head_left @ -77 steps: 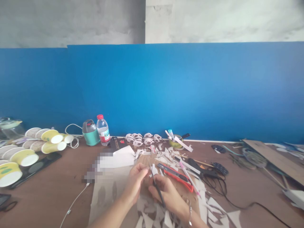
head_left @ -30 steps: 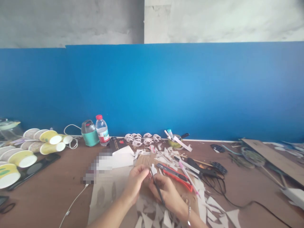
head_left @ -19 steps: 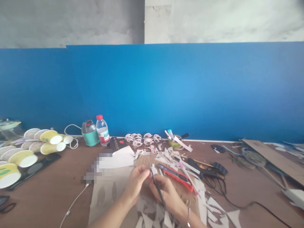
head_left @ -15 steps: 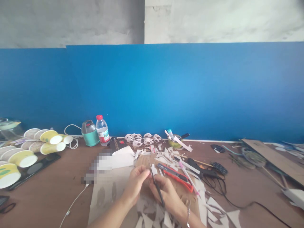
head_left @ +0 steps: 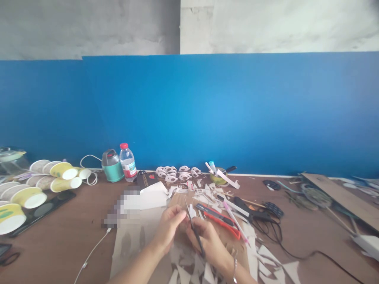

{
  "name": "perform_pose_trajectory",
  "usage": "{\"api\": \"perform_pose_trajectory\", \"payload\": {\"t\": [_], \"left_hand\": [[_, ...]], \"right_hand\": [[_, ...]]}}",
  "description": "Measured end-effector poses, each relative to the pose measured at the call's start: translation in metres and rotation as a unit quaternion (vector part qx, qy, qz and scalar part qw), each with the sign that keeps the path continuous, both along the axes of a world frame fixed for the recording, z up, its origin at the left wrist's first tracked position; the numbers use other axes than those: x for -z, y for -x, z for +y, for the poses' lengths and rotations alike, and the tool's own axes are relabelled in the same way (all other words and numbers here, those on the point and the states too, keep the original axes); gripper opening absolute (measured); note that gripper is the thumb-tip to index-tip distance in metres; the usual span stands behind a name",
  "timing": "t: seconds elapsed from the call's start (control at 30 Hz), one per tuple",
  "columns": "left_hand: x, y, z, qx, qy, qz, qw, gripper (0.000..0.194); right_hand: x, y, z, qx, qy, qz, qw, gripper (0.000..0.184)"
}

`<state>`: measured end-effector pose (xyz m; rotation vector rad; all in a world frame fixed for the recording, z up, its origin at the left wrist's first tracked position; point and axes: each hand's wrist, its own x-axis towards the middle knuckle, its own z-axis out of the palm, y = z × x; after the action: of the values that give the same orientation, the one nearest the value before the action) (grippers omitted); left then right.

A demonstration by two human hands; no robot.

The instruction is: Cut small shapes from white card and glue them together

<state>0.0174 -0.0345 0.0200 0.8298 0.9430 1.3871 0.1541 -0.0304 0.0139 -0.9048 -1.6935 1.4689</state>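
My right hand (head_left: 207, 240) is closed round dark scissors (head_left: 194, 228), blades pointing up and away from me. My left hand (head_left: 168, 227) pinches a small piece of paper right at the blades; the piece is mostly hidden by my fingers. Both hands work above a brown cardboard sheet (head_left: 133, 240) littered with white paper scraps (head_left: 266, 256). A red utility knife (head_left: 220, 219) lies just right of my right hand. Finished white cut-out shapes (head_left: 176, 173) sit in a cluster by the blue wall.
Yellow and white paper cups (head_left: 32, 189) lie at the left beside a black tray (head_left: 44, 211). A teal container (head_left: 111, 165) and water bottle (head_left: 128, 161) stand at the back. A black cable (head_left: 284, 248) and cardboard panel (head_left: 343, 199) occupy the right.
Almost nothing differs. My hands stay together over the cardboard with the scissors at the same angle; the camera view has shifted only slightly.
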Motion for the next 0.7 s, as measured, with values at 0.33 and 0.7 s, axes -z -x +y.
{"api": "perform_pose_trajectory", "payload": {"t": [0.33,0.7], "left_hand": [[-0.0014,0.0055,0.0015,0.036,-0.013,0.027,0.999,0.021],[0.0006,0.0049,0.0009,0.020,-0.020,0.009,1.000,0.021]], "right_hand": [[-0.0028,0.0000,-0.0009,-0.001,0.011,0.009,1.000,0.031],[-0.0040,-0.0005,0.0001,-0.019,0.045,0.005,0.999,0.019]]}}
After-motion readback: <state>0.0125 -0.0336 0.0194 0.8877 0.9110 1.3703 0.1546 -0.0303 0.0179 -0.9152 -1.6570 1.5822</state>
